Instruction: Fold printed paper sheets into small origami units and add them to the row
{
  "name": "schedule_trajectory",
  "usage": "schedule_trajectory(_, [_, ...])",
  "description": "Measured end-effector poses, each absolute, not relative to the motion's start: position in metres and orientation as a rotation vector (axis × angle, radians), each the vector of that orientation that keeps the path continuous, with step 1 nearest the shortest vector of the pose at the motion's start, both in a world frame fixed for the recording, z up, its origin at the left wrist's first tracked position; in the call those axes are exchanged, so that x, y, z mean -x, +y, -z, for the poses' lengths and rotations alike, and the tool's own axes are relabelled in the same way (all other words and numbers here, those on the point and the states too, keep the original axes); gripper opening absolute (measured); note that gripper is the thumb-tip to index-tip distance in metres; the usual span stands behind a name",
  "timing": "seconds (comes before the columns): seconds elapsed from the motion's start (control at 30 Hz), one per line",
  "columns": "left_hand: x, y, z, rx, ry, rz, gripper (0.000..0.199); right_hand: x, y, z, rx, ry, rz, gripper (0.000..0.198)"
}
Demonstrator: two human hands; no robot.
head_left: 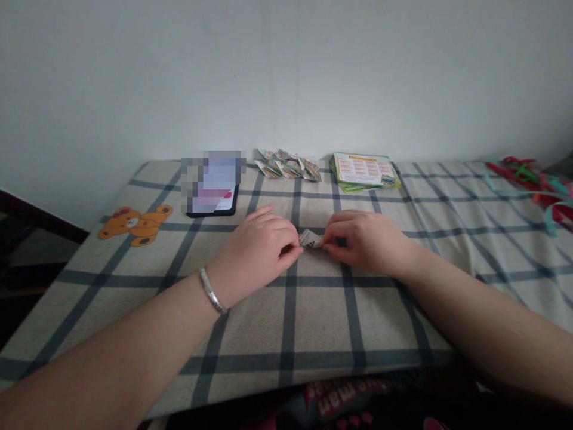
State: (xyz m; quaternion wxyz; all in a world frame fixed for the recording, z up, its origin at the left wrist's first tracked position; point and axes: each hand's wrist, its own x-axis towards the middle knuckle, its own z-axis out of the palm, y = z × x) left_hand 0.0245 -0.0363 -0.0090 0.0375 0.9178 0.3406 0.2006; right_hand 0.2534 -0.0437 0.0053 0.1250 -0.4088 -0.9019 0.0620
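Note:
Between my two hands is a small folded piece of printed paper (310, 239), pinched at both ends just above the checked cloth. My left hand (264, 239), with a silver bracelet at the wrist, grips its left end between thumb and fingertips. At the right end, my right hand (360, 242) closes thumb and forefinger on the paper. Beyond my hands lie several folded paper pieces (287, 165) in a cluster by the wall. To their right rests a stack of printed cards (364, 170) with green edges.
A phone (213, 185), partly blurred out, lies at the back left. Near the left edge is an orange teddy bear cutout (136, 226). Red, green and teal ribbons (532, 185) are heaped at the far right. A white wall (286, 77) borders the checked tablecloth (259, 322).

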Motion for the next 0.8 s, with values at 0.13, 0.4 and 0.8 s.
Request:
schedule_trajectory(0.13, [-0.0252,-0.0336,0.0114,-2.780,1.027,-0.626,0.018,-0.2513,-0.0420,-0.0030,1.255,-2.588,-0.279,0.015])
schedule_trajectory(0.4, [-0.0263,-0.0334,0.0118,-2.726,1.106,-0.752,0.007,-0.2501,-0.0394,-0.0013,1.321,-2.541,-0.316,0.010])
schedule_trajectory(0.8, [-0.0305,-0.0338,0.0134,-2.721,1.169,-0.763,0.011,-0.2444,-0.0375,0.0031,1.418,-2.394,-0.431,0.012])
